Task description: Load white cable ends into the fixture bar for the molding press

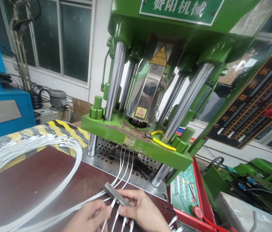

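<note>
Dozens of white cables (78,154) loop at left of frame; bottom centre, a left hand (91,215), thumb and fingertips together, appears to pinch one cable beside a grey metal bar (114,194). To its right, the right hand (145,209) grips the bar's right end, fingers closed. From where I stand, careful work means steadying the bar and keeping each cable straight.

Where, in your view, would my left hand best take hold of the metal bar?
I'd probably pinch the metal bar by its narrow far-left end, coming from the left: that end sticks out bare, while your right hand grips toward the other and white cables lie along the near edge.
</note>
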`<state>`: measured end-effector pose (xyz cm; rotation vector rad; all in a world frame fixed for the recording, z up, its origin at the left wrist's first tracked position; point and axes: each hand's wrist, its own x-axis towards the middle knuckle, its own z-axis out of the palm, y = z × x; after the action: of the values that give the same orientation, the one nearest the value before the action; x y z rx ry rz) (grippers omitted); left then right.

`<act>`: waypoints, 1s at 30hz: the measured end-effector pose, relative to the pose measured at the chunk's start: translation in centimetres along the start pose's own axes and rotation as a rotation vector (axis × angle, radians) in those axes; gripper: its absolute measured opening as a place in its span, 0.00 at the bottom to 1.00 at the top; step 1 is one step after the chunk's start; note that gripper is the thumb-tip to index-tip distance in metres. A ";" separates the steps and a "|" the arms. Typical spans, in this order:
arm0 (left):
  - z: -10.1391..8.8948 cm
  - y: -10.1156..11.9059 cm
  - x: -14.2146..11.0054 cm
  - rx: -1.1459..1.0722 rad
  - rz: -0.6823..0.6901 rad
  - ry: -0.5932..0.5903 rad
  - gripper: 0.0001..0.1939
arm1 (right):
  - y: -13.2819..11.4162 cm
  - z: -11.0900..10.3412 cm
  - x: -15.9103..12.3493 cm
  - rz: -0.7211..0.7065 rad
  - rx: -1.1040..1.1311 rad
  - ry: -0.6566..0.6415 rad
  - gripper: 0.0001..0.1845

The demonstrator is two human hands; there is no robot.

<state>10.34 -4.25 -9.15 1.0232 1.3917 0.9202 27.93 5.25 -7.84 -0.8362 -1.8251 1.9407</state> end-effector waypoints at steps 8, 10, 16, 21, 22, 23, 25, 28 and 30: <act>-2.5 -1.0 1.5 0.972 0.254 0.385 0.20 | 0.6 -2.8 -0.3 -0.010 0.034 0.199 0.27; -2.5 -1.0 2.0 1.042 0.272 0.341 0.14 | 0.8 -4.0 -0.6 0.005 -0.013 0.286 0.27; -4.3 2.3 2.8 0.691 0.052 0.144 0.02 | 2.2 -7.1 -1.6 0.078 -0.335 0.482 0.24; -5.6 3.9 3.6 0.449 -0.073 -0.080 0.10 | 2.0 -5.5 -1.2 0.095 -0.692 0.530 0.19; -5.4 4.0 3.8 0.442 -0.084 -0.081 0.13 | 2.1 -4.7 -0.9 0.094 -0.761 0.509 0.19; -5.2 4.0 4.1 0.443 -0.090 -0.066 0.15 | 2.2 -3.8 -0.6 0.088 -0.828 0.489 0.18; -4.4 4.1 4.9 0.452 -0.076 0.001 0.20 | 2.6 -2.1 0.1 0.064 -0.954 0.466 0.17; -3.0 4.3 7.1 0.433 0.031 0.151 0.22 | 3.2 0.0 1.0 0.045 -1.080 0.450 0.17; -2.1 4.3 9.1 0.355 0.084 0.218 0.19 | 3.4 0.8 1.4 0.043 -1.112 0.426 0.16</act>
<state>8.54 5.75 -7.88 1.2830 1.7494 0.8836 26.88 5.09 -11.44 -1.4314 -2.5070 0.5116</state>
